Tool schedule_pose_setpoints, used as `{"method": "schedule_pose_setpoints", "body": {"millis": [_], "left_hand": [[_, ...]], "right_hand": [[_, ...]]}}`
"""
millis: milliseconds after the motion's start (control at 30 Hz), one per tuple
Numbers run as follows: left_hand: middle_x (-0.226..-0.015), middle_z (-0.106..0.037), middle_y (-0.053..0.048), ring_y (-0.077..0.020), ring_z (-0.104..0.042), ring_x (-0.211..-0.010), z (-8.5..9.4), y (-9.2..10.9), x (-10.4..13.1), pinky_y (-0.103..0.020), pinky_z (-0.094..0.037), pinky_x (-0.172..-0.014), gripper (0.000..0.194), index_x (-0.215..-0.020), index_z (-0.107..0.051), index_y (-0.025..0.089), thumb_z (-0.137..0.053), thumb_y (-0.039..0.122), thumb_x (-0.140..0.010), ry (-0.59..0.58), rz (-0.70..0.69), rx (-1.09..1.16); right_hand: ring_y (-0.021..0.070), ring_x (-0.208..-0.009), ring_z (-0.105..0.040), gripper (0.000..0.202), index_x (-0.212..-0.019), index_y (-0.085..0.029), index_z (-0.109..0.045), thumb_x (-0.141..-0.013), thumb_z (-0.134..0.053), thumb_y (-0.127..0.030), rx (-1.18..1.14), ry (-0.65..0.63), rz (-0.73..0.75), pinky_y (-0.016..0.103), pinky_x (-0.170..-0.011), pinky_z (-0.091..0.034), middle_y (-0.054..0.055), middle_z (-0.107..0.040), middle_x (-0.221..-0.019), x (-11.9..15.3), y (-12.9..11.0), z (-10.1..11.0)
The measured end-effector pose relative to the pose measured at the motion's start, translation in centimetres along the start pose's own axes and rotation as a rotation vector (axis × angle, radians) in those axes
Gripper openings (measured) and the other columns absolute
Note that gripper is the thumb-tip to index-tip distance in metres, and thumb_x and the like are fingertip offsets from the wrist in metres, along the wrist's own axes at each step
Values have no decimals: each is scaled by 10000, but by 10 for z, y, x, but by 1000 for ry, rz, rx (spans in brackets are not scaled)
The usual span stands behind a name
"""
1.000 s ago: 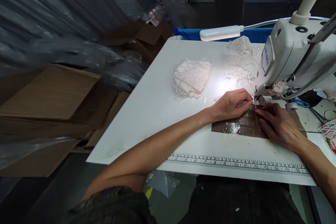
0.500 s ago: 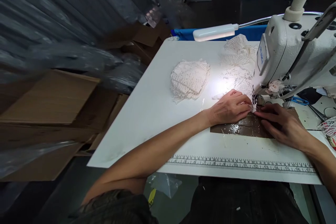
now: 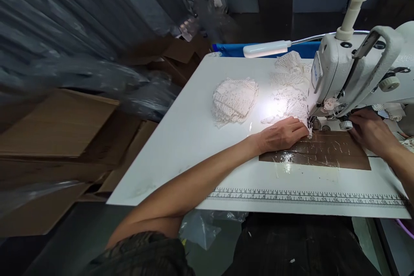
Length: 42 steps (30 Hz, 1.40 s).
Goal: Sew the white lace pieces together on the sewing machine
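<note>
White lace fabric (image 3: pixel 289 95) lies behind and left of the needle area of a white sewing machine (image 3: pixel 333 69), its front edge under the presser foot. My left hand (image 3: pixel 284 133) is closed on the lace just left of the foot, fingertips pressed together. My right hand (image 3: pixel 371 131) is at the right of the machine head, beside a round knob; its fingertips are hidden behind machine parts. A brown taped sheet (image 3: pixel 323 151) covers the table in front of the foot.
A round pile of lace (image 3: pixel 235 100) rests on the white table (image 3: pixel 181 151). A lit lamp (image 3: pixel 267 49) hangs over the back edge. A printed ruler (image 3: pixel 291 198) runs along the front. Cardboard boxes (image 3: pixel 58 125) and plastic stand at the left.
My right hand has left the fabric at the presser foot and moved right, behind the knob. My left hand stays by the foot. The view has shifted slightly.
</note>
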<state>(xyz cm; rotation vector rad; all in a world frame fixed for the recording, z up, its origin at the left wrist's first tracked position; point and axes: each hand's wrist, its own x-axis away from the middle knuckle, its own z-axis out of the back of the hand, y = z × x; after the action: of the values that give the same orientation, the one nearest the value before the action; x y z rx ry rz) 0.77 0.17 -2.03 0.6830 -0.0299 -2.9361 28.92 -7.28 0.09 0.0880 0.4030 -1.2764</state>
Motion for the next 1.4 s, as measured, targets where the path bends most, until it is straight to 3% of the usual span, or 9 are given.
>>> {"method": "schedule_pose_setpoints", "body": {"millis": [233,333,433,533,667,867,1033,1167,1400], "left_hand": [[-958,-694,-87,-143,-641,-910,0,6,-4,-325,-567,-793,246,-931,-625,140,-386,81,-933,17,157,192],[-888,-704,-71,-141,-661,-833,-5,11,-5,-303,-575,-716,116,-921,-582,143,-487,206,-942,97,304,286],[-842,-725,-45,-127,-672,-735,-6,12,-6,-275,-559,-642,144,-1009,-516,158,-552,263,-917,138,483,443],[-843,-743,-45,-132,-692,-742,-4,10,-5,-268,-550,-644,245,-1082,-456,167,-563,285,-895,136,592,605],[-884,-746,-70,-152,-710,-865,-2,5,-4,-272,-557,-734,289,-1082,-439,162,-571,315,-875,116,654,770],[-886,-738,-66,-139,-699,-846,-1,2,-4,-283,-548,-778,297,-1095,-436,162,-565,297,-864,117,684,882],[-863,-722,-58,-142,-678,-825,-1,2,-4,-290,-518,-754,316,-1107,-445,146,-560,268,-839,108,761,925],[-864,-705,-51,-162,-669,-841,1,1,-5,-331,-499,-806,345,-1133,-460,141,-574,255,-827,110,828,997],[-811,-676,-21,-158,-650,-811,2,-1,-6,-337,-480,-798,356,-1121,-453,147,-601,223,-807,119,858,1052]], "right_hand": [[277,-730,-613,346,-871,-171,-565,-951,-285,-360,41,98,-70,390,-611,-493,167,-610,-806,21,-23,9],[194,-455,-531,331,-886,-200,-562,-964,-317,-409,-115,-42,-117,315,-463,-427,32,-554,-558,34,-41,17],[201,-557,-616,394,-1002,-199,-616,-976,-298,-429,-156,-155,-84,307,-504,-443,49,-671,-707,34,-56,14],[212,-712,-661,477,-926,-202,-650,-998,-239,-432,-127,-175,-35,308,-583,-461,70,-704,-831,22,-65,4],[222,-610,-635,487,-947,-184,-638,-996,-228,-441,4,-225,-51,306,-513,-390,70,-674,-724,5,-71,-9],[244,-606,-634,455,-1026,-170,-605,-997,-239,-439,157,-326,-131,299,-461,-277,95,-688,-801,-7,-79,-21],[236,-632,-630,403,-993,-205,-597,-1001,-268,-439,118,-287,-143,286,-492,-294,72,-688,-821,-15,-85,-28],[253,-689,-633,489,-930,-200,-601,-1000,-211,-487,119,-168,-80,315,-555,-353,88,-672,-792,-19,-85,-34],[221,-621,-590,591,-925,-187,-611,-996,-131,-524,133,-58,-61,299,-529,-309,81,-614,-673,-16,-83,-46]]}}
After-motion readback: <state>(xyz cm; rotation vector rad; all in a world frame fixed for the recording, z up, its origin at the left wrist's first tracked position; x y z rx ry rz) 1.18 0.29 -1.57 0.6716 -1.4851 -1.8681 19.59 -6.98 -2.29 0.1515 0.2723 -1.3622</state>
